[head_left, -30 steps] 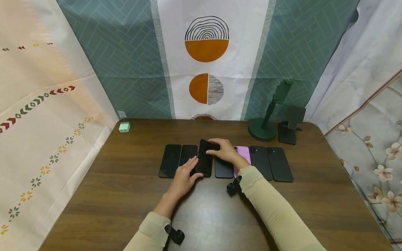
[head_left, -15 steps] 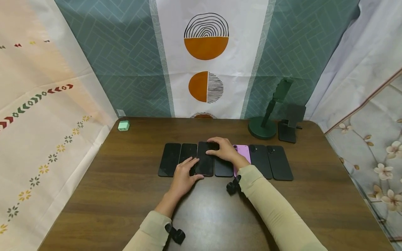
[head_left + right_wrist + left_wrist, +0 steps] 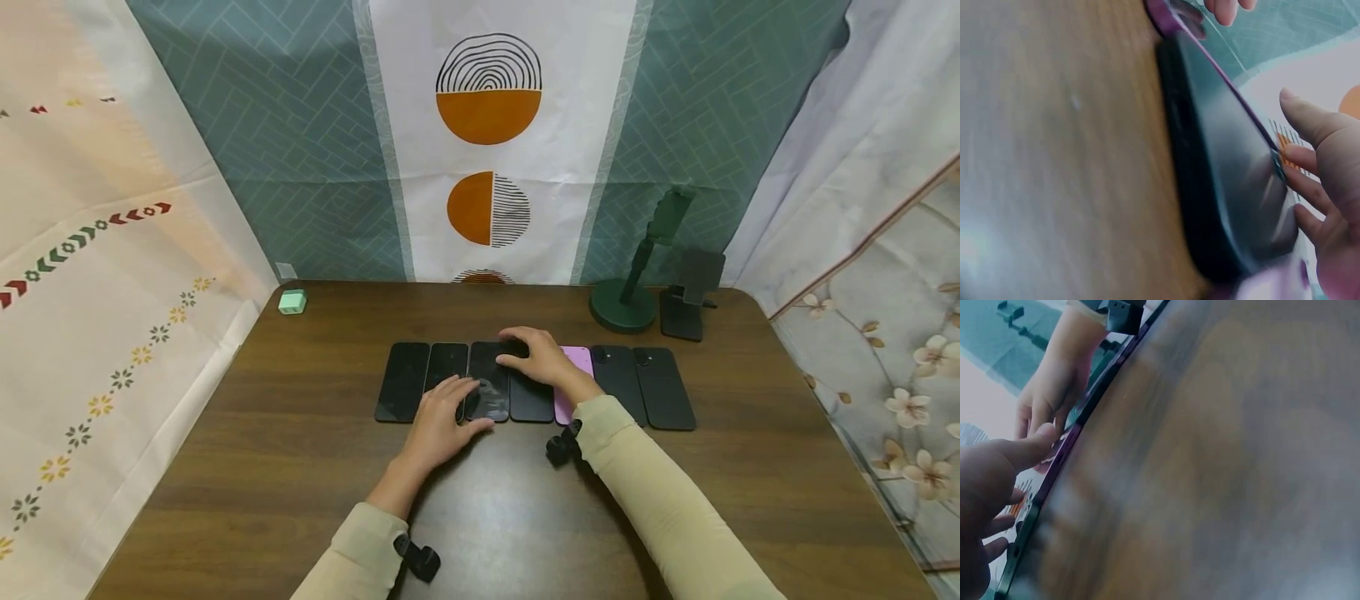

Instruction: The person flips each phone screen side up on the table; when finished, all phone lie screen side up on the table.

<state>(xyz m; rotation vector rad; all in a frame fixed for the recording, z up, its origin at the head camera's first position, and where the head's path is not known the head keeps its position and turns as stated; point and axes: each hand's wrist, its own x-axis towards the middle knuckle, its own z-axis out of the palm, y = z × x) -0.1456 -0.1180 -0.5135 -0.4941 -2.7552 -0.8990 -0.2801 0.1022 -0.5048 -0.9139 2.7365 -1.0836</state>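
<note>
Several smartphones lie side by side in one row. The third from the left, a dark-screened phone (image 3: 487, 392) with a purple edge (image 3: 1060, 456), lies flat between my hands. My left hand (image 3: 441, 427) hovers over or rests by its lower left, thumb by the bottom edge, fingers over a black phone (image 3: 448, 360); contact cannot be told. With thumb and fingers spread, my right hand (image 3: 540, 360) is at its upper right corner, partly hiding a dark phone (image 3: 531, 405). In the right wrist view, the right thumb stands off the phones; the fingertips are by their far edges.
A black phone (image 3: 402, 383) ends the row at left. Rightward lie a pink-purple phone (image 3: 579, 358) and two black phones, the nearer one (image 3: 621, 385) and the end one (image 3: 666, 388). Behind stand a green phone stand (image 3: 624, 308), a black stand (image 3: 681, 317) and a mint cube (image 3: 292, 302).
The third phone, tilted between both hands a second ago, has come down flat into the row. Both hands have loosened from it, the right thumb and fingers shifting slightly right.
</note>
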